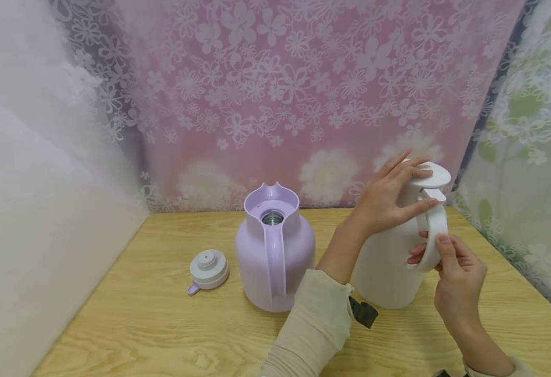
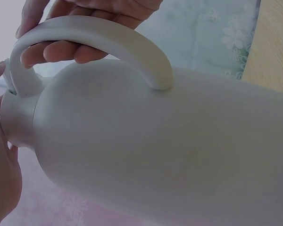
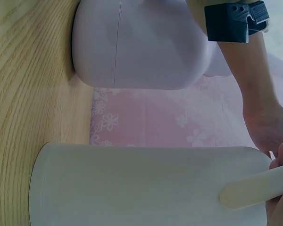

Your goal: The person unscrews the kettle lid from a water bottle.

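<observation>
A tall white thermos jug (image 1: 388,262) stands upright on the table at the right, its handle (image 1: 437,235) toward the right hand. My right hand (image 1: 461,277) holds this handle, thumb on the near side and fingers passing through the loop. Over the jug's top lies my left hand (image 1: 388,196), gripping around the white lid (image 1: 438,175), with the thumb by the small lever above the handle. A lilac thermos jug (image 1: 299,246) stands uncovered to the left, its metal-lined mouth showing. Beside it a grey-white stopper (image 1: 209,267) with a lilac tab lies on the table.
The wood-grain table (image 1: 153,324) meets a pink flowered curtain (image 1: 256,104) at the back. A pale wall (image 1: 44,183) closes the left side, and a green-white flowered sheet (image 1: 530,209) the right. The left forearm passes close to the lilac jug.
</observation>
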A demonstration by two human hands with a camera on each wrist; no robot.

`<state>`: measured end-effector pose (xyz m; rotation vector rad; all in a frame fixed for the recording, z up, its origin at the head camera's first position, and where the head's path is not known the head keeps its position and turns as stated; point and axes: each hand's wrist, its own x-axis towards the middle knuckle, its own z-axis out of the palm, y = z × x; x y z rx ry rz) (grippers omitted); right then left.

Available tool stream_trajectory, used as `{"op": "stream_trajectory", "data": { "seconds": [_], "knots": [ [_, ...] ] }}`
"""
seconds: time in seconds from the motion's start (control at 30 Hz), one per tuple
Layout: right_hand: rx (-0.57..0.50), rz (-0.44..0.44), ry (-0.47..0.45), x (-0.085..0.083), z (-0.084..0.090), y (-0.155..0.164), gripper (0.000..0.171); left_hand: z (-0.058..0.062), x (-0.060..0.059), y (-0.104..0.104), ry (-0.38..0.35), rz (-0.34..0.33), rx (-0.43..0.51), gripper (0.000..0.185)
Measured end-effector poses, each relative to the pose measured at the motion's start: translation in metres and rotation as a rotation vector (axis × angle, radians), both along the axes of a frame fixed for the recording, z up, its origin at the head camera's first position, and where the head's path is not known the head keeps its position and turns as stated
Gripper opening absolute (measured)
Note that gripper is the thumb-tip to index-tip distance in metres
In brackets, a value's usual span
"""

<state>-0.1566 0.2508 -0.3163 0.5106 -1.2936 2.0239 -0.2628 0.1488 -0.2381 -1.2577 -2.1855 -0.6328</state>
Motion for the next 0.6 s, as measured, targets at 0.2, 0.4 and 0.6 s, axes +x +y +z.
{"op": "stream_trajectory", "data": {
  "seconds": [0.2,0.4,0.6],
  "knots": [
    [0.002,0.020,0.025,-0.0006,-0.0002,-0.0007,0.023,-0.0028,-0.0039,-0.0018,0.009,-0.030,0.045,0.051],
    [0.028,-0.051,-0.028,0.0016,0.0001,-0.0009,0.026,-0.0043,-0.0056,-0.0010,-0.030,-0.041,0.066,0.051],
    [0.057,-0.100,-0.088,0.0016,0.0021,-0.0030,0.028,-0.0061,-0.0080,-0.0017,-0.029,-0.054,0.107,0.050]
  ]
}}
